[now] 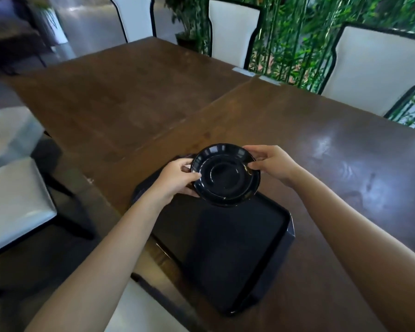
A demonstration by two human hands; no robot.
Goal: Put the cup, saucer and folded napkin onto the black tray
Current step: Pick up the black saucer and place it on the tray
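Note:
A glossy black saucer (226, 174) is held in the air above the far end of the black tray (228, 255). My left hand (175, 179) grips its left rim and my right hand (271, 165) pinches its right rim. The saucer is roughly level, tipped slightly toward me. The tray lies on the brown wooden table (297, 130) near its front edge, and the part of it that shows holds nothing. No cup or napkin is visible.
White chairs with black frames stand along the far side (233, 29) and at the left (12, 202). Another white chair seat (139, 310) is right below me. Green bamboo plants (304, 44) fill the back right.

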